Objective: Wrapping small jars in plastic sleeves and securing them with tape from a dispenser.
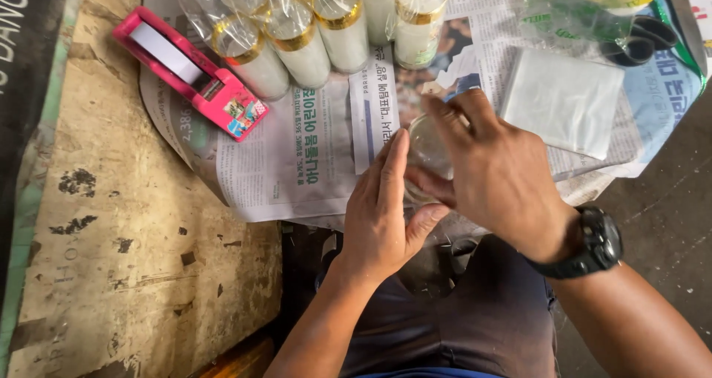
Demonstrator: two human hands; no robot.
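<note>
Fingers (452, 122) of both hands close around a small clear jar (424, 149), held above the person's lap at the near edge of the work surface. Left hand (382, 215) cups the jar from below and the side, thumb pressed along its wall; right hand (497, 178), a black watch (597, 244) at the wrist, wraps over the top, fingers curled shut on it. Little of the jar shows between the palms, and whether it has a lid or holds anything cannot be made out.

Just beyond the hands, sheets of newspaper (297, 163) cover a worn board (133, 259). A flat white packet (564, 100) lies to the right on the paper, a pink tape dispenser (196, 74) to the left. Farther back, a row of white jars with gold bands (297, 40), wrapped in clear film, leans against one another; black scissors (645, 40) sit at the far right under a crumpled plastic bag (578, 11).

The grip looks firm, yet the jar hangs over the lap rather than the board, so a slip of the smooth wall between the palms would likely drop it to the floor. The back row is cut off by the frame's top edge, so its count is uncertain.
</note>
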